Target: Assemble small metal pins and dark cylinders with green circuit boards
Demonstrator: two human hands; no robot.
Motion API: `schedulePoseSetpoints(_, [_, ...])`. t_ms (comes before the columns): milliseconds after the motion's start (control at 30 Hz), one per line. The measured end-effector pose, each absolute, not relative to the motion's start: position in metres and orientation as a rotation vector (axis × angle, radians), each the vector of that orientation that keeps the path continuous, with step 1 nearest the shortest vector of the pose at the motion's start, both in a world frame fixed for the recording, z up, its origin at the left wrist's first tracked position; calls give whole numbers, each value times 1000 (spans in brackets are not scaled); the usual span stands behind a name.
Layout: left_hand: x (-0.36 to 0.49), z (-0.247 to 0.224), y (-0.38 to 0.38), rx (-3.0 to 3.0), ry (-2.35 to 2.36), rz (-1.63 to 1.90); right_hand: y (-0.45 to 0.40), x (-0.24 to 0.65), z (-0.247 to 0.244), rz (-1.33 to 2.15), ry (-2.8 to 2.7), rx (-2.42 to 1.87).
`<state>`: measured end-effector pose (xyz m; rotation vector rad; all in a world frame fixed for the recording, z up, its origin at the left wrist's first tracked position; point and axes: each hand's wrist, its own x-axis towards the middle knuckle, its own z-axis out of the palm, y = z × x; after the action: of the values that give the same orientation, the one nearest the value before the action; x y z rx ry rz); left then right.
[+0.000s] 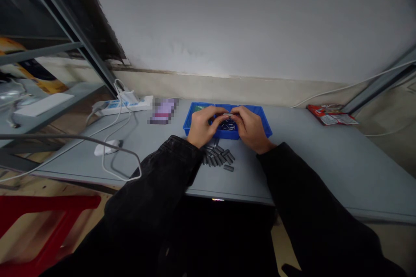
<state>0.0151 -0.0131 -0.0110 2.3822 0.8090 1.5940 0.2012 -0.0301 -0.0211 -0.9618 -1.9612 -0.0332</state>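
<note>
The left hand and the right hand meet fingertip to fingertip, thumbs and fingers nearly closed in a pinch. Between them is a small part, largely covered by the fingers; its exact form cannot be told. The two-sided grip presumably steadies the part from both ends.

Directly below the fingertips, small metal pieces lie in the middle section of the blue tray. This position likely keeps the supply close and would catch a dropped piece. Green contents occupy the section beyond the left hand.

On the tabletop, grey cylinders lie grouped on the body side of the hands, apparently for short reach. A single cylinder lies apart, closer to the body.
</note>
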Motion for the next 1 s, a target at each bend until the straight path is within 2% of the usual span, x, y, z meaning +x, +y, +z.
schedulePoseSetpoints(1000, [15,-11,-11,2373,766,1589,-29,202,-23,-28,-1966,-983])
